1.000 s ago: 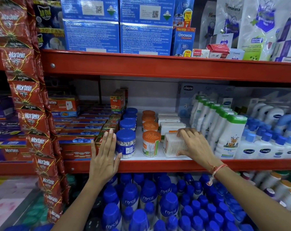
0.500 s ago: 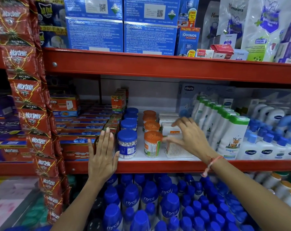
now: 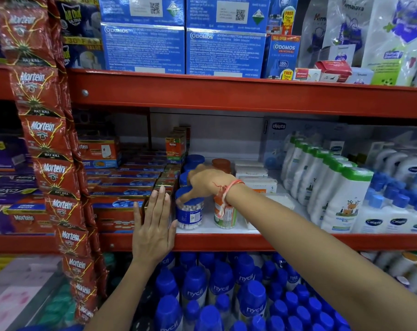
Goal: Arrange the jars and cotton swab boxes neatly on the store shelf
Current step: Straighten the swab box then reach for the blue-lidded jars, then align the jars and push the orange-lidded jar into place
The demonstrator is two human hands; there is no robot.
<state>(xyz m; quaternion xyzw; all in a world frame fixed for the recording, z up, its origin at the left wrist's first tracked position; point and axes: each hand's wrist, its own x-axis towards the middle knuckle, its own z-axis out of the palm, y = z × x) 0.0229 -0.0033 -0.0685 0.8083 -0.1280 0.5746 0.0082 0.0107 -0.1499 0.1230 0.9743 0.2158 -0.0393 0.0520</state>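
Observation:
A clear jar of cotton swabs with a blue lid (image 3: 189,216) stands at the front of the middle shelf (image 3: 298,242). My right hand (image 3: 207,182) reaches across from the right and closes over its lid from above. My left hand (image 3: 152,230) is flat and open against the box stack and shelf edge, thumb beside the jar's base. More blue-lidded jars (image 3: 195,160) line up behind. An orange-lidded jar (image 3: 226,216) stands to the right under my wrist, with another (image 3: 222,163) at the back. White cotton swab boxes (image 3: 253,169) are stacked further right.
Flat red and blue boxes (image 3: 128,187) are stacked left of the jars. Red Mortein sachets (image 3: 52,168) hang down the left. White bottles with green caps (image 3: 341,192) crowd the right. Blue-capped Nycil bottles (image 3: 222,290) fill the shelf below. Blue Odomos cartons (image 3: 145,48) sit above.
My right hand left the front cotton swab box and swung left across the orange-lidded jars onto the front blue-lidded jar. My left hand stayed flat at the shelf edge.

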